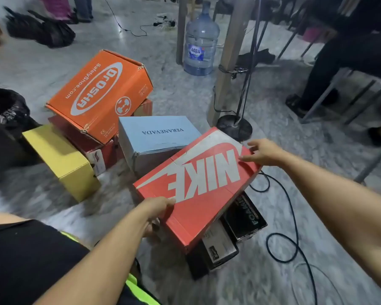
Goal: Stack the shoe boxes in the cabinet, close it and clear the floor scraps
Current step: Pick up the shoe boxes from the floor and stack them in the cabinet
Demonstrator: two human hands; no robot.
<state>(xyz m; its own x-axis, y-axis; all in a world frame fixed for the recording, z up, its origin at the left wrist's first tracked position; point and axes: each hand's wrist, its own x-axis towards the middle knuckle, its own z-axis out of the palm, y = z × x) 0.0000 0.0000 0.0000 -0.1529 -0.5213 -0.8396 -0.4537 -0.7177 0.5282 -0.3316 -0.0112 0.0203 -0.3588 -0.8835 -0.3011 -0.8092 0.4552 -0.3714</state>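
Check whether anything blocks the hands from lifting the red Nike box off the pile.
Nothing visible does. The left hand grips the red Nike box at its near corner and the right hand touches its far corner. Nothing lies on its lid. It rests tilted on black boxes, its far edge overlapping the light blue box.

- A red Nike box (196, 186) is held tilted at its two ends: the near end is gripped by the left hand (157, 209), and the far corner is touched by the right hand (262, 151).
- Black boxes (244, 219) are seen under it on the floor (207, 95).
- A light blue box (156, 134), an orange box (99, 93) and a yellow box (62, 159) are placed just behind.
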